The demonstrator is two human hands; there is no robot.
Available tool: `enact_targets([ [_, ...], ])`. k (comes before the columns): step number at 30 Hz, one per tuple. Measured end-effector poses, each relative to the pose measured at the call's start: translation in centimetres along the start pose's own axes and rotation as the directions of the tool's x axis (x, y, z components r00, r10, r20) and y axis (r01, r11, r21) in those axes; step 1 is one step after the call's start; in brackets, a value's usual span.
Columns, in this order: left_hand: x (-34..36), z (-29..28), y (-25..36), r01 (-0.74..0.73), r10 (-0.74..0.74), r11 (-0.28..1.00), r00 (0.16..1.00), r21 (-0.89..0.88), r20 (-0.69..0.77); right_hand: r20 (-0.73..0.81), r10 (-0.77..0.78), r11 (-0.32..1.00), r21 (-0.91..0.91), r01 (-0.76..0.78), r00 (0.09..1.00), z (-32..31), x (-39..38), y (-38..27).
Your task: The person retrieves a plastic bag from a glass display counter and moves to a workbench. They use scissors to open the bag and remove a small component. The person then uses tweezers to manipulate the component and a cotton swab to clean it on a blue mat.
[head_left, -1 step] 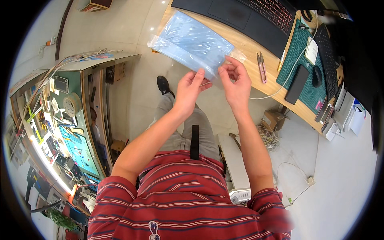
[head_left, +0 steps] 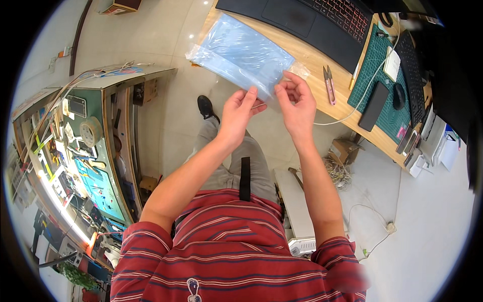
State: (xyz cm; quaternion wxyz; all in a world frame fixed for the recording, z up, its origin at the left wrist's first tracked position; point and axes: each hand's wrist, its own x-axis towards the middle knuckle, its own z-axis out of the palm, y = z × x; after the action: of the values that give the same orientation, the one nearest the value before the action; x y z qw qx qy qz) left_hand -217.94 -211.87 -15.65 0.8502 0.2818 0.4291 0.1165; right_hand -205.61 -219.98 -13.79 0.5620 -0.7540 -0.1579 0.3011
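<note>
A flat light-blue packet (head_left: 246,48) in clear, wrinkled plastic film lies partly over the near edge of the wooden desk (head_left: 314,53). Its near right corner is between my two hands. My left hand (head_left: 237,115) pinches the near edge, thumb on top and fingers underneath. At that corner, the thumb and forefinger of my right hand (head_left: 298,103) are closed on the clear film, its other fingers curled. Loose film sticks out past the packet's left and right ends. What the packet contains cannot be made out.
Beyond the packet is a black laptop (head_left: 287,17). Thread snips (head_left: 329,85), a dark phone (head_left: 374,106), a mouse (head_left: 398,95) and a green cutting mat (head_left: 367,75) are on the right. A cluttered workbench (head_left: 95,151) stands left; a carton (head_left: 344,151) and cables (head_left: 336,173) lie below the desk.
</note>
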Motion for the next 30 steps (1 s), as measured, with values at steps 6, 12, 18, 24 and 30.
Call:
enact_targets([
  [6,0.6,0.4,1.0,0.017,-0.018,1.000,0.999,-0.018,-0.047,0.008,0.020,1.000,0.022,-0.021,1.000,0.0,0.1,0.4],
  [12,1.2,0.6,1.4,0.038,-0.034,0.999,0.994,0.036,-0.106,-0.002,0.012,0.999,0.032,-0.012,1.000,0.3,0.2,0.6],
  [18,1.4,0.7,1.2,0.000,0.008,0.998,0.991,0.063,-0.132,-0.050,-0.035,0.999,0.013,0.036,0.998,0.7,0.3,0.6],
  [24,1.5,0.7,0.9,-0.037,0.047,0.997,0.988,0.070,-0.146,-0.032,-0.007,0.999,-0.031,0.006,0.999,0.8,0.5,0.8],
  [30,1.6,0.7,0.6,-0.070,0.078,0.996,0.984,0.058,-0.158,-0.065,-0.017,0.997,-0.080,0.012,0.998,1.3,0.5,1.0],
])
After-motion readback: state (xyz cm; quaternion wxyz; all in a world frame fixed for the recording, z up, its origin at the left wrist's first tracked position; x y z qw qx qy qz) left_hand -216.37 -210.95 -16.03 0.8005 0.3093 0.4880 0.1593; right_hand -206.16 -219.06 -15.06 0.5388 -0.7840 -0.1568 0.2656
